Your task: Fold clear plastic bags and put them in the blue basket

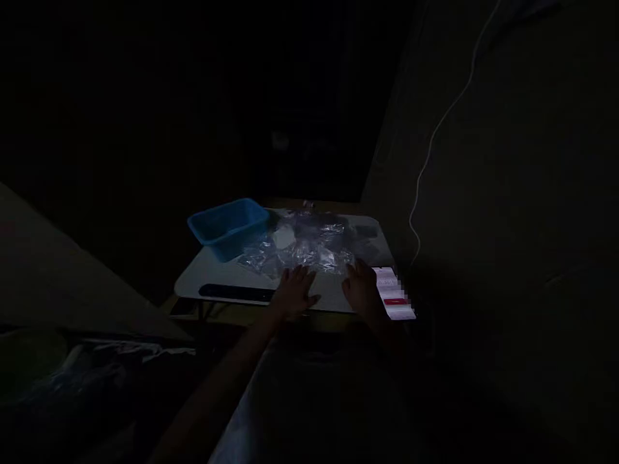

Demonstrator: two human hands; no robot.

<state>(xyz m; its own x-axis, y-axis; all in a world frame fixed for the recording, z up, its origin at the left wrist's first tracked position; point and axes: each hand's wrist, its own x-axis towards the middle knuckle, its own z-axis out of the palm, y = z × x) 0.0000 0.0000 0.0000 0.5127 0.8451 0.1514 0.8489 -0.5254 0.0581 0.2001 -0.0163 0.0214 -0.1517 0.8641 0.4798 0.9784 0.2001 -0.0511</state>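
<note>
Crumpled clear plastic (pixel 309 248) is spread over the middle of a small white table (pixel 232 274). My left hand (pixel 293 291) lies flat at the plastic's near edge, fingers spread and thumb out to the side. At the right end of that edge is my right hand (pixel 362 287), with its thumb apart from partly bent fingers. I see nothing held in either hand, though the dark hides detail. A pale whitish piece (pixel 284 237) shows among the plastic. The kind of plastic item is not clear.
A blue plastic basin (pixel 229 225) stands at the table's back left. A dark slot (pixel 236 292) runs along the front edge. Right of my right hand lies a lit phone (pixel 394 295). A white cable (pixel 430 145) hangs along the right wall. The surroundings are very dark.
</note>
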